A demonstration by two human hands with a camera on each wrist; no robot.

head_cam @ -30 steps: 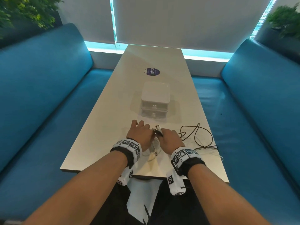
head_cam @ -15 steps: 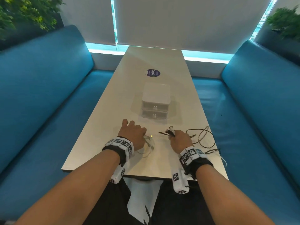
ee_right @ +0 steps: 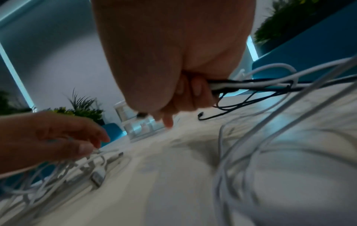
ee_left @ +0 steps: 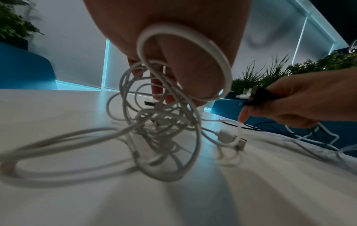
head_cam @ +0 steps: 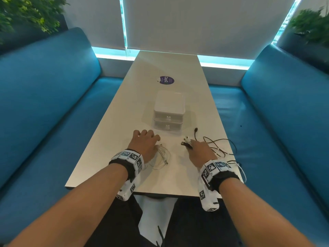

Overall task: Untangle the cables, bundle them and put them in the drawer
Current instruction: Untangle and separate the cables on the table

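Observation:
My left hand (head_cam: 144,142) lies palm down on a tangled white cable (head_cam: 161,155); in the left wrist view a loop of that white cable (ee_left: 185,64) hangs round its thumb and fingers. My right hand (head_cam: 193,147) grips a bunch of black and white cable ends (head_cam: 186,141), its fingers (ee_right: 193,93) curled round them. The black cable (head_cam: 220,146) trails in loose loops to the right, with its black plug (head_cam: 196,129) lying free. A small white two-drawer unit (head_cam: 168,111) stands just beyond both hands, both drawers closed.
The narrow white table (head_cam: 110,139) runs between two blue benches (head_cam: 44,104). A thin white cable (head_cam: 242,171) hangs over the table's right front corner. A round purple sticker (head_cam: 166,80) lies behind the drawer unit.
The hands, close together a second ago, have moved apart. The right hand has pulled the black and white cable ends to the right; the left hand has shifted left with the white tangle.

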